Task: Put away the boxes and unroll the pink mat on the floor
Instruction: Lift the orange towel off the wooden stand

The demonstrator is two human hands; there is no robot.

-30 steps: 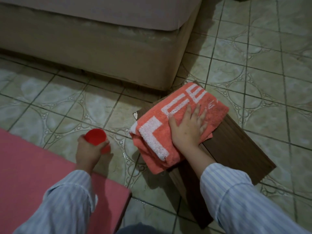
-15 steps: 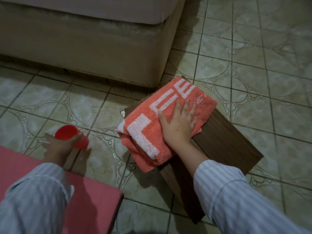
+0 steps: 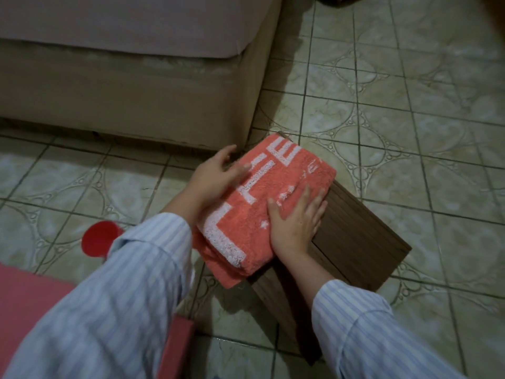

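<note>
Both hands flat on the folded orange towel (image 3: 269, 199) atop the wooden box (image 3: 355, 242), right hand (image 3: 296, 224) pressing, left hand (image 3: 216, 175) now off the red cup (image 3: 98, 239), pink mat (image 3: 32, 299) at lower left.

Towel (image 3: 262, 206) on box (image 3: 355, 242) before bed (image 3: 131, 86) corner; cup (image 3: 99, 239) left, mat (image 3: 30, 299) nearest, floor (image 3: 410, 132) beneath.

A folded towel (image 3: 262, 203) is coloured coral orange with white block shapes. The box (image 3: 355, 242) beneath is dark brown wood grain. Sleeves (image 3: 109, 310) are striped pale blue and white. A red cup (image 3: 98, 242), a pink mat (image 3: 24, 302), beige floor tiles (image 3: 410, 119) patterned with circles, and a tan bed base (image 3: 123, 91) are seen.
</note>
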